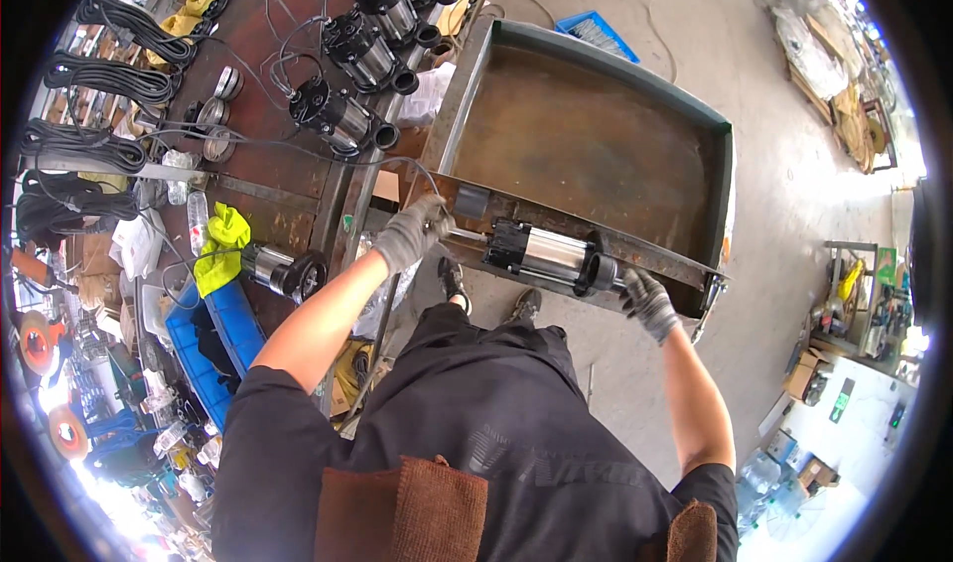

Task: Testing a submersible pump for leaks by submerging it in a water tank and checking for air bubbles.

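Observation:
A cylindrical pump [546, 252] with a bright metal body and black ends lies on its side on the rusty ledge [655, 251] of a metal tank. My left hand [412, 234], in a grey glove, is closed round a thin metal rod [467, 233] that points at the pump's left black end. A dark cable runs from the left up to this hand. My right hand [648, 306], gloved too, grips the pump's right end at its black outlet; the fingertips are partly hidden. A dark grey block [472, 202] sits on the ledge just beyond the rod.
The wide tank [596, 130] holds brownish, shallow liquid. To the left, a bench [258, 150] carries several upright pumps [342, 115] and coiled cables [89, 150]. A blue crate [199, 349] stands near my left elbow. Another blue tray [598, 36] lies on the floor behind the tank.

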Tool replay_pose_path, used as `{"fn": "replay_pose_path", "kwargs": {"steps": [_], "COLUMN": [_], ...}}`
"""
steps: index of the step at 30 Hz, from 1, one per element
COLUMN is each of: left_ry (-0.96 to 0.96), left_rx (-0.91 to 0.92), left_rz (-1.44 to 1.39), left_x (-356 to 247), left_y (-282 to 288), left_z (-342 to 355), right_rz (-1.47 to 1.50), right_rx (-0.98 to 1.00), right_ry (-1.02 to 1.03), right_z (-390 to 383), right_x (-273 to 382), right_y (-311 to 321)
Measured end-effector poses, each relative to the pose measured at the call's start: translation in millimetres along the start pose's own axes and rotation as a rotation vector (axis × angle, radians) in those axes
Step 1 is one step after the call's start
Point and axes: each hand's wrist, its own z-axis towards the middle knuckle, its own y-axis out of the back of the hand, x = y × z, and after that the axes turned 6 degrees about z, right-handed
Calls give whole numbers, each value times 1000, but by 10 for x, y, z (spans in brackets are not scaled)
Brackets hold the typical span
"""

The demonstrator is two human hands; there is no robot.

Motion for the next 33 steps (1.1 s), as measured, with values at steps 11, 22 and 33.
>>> {"fn": "replay_pose_path", "kwargs": {"steps": [11, 22, 33], "left_ry": [516, -359, -430], "left_rx": [305, 25, -3], "left_rz": [-302, 133, -35], "left_x": [-33, 174, 222], "left_y": [-4, 24, -21], "left_z": [260, 119, 112], "right_rz": [547, 359, 691], "right_rx": [112, 195, 280], "right_ry": [-52, -336, 202], "right_z": [612, 55, -6], "right_x": [-598, -27, -236], "right_y": [141, 237, 7]}}
